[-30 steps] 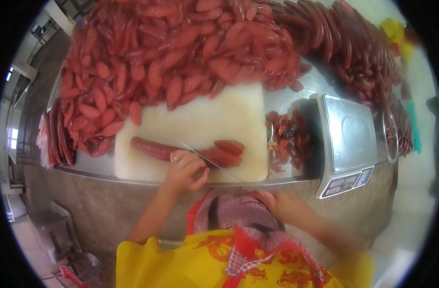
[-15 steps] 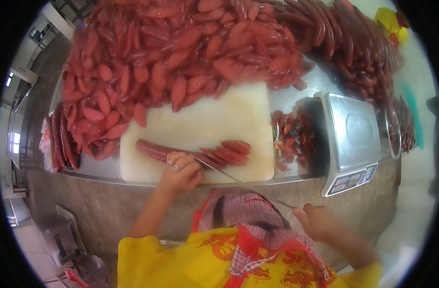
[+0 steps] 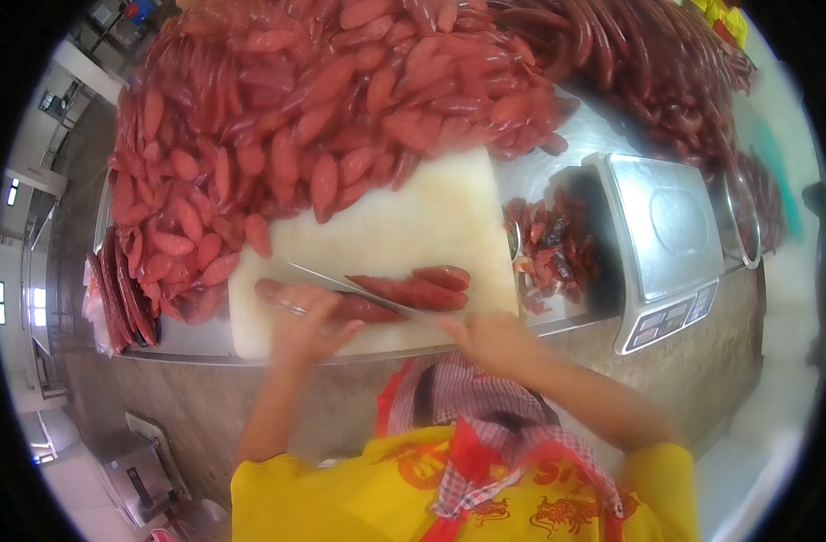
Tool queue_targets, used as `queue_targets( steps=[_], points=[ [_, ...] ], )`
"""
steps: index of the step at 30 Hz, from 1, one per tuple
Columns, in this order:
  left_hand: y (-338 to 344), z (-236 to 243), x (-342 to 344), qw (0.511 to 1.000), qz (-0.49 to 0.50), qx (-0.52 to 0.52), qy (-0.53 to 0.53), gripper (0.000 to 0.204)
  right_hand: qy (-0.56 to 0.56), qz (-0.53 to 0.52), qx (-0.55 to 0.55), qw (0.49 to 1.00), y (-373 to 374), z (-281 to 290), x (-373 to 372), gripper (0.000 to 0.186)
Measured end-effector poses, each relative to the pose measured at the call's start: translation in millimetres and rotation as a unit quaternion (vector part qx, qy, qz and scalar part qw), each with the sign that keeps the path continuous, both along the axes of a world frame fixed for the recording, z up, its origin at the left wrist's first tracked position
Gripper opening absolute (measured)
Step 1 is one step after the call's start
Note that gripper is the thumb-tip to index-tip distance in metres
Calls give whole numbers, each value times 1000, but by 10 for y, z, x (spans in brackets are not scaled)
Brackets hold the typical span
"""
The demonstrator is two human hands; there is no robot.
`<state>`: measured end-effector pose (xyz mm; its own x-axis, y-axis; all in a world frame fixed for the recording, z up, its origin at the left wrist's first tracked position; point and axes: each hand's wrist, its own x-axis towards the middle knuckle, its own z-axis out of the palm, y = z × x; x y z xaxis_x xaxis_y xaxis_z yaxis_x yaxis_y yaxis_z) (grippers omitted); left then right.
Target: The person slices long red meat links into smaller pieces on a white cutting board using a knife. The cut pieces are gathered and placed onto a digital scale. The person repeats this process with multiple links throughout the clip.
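A white cutting board [image 3: 399, 208] lies in front of me with a dark red sausage [image 3: 368, 309] along its near side. My left hand [image 3: 309, 325] is closed over the sausage's left part, thumb toward the near edge. My right hand [image 3: 485, 341] grips a long thin knife [image 3: 341, 282] at the board's near right; its handle is hidden in the fingers. The blade slants to the far left, between the sausage and a row of cut sausage slices [image 3: 413, 289]. Both hands are slightly blurred.
A large heap of slanted sausage slices [image 3: 277, 99] covers the board's far side. Whole sausages [image 3: 639, 81] are piled at far right, others [image 3: 124, 294] at left. Dark red scraps [image 3: 553, 248] and a scale [image 3: 666, 226] stand right of the board, near the table edge [image 3: 576, 322].
My right hand has moved left and up to the board, and the knife now reaches farther across it. My left hand has shifted left along the sausage. The view has shifted slightly.
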<state>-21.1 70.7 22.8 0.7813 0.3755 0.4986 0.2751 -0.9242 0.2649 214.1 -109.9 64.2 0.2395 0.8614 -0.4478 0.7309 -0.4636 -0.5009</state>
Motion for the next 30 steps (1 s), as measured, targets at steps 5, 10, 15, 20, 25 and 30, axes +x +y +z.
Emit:
queue_targets(
  steps=[5,10,15,20,25,30],
  points=[
    [136,-36,-43,996,49,33,64,64,39,-59,11,997,-176,-1,399,75],
    [-284,-143,368,998,32,21,40,55,27,-59,37,997,-407,132,456,70],
    [-555,-84,516,1000,-5,-6,-21,35,5,-48,23,999,-973,545,502,64],
    [-567,-129,590,998,-41,-20,-46,30,-54,-49,-92,993,-1330,964,555,62],
    [-460,-152,633,995,-77,-5,-59,30,-81,-23,-151,985,-1479,1098,637,63],
    [-423,-144,644,994,-91,-41,-50,28,-32,60,-17,998,-975,542,513,64]
  ],
)
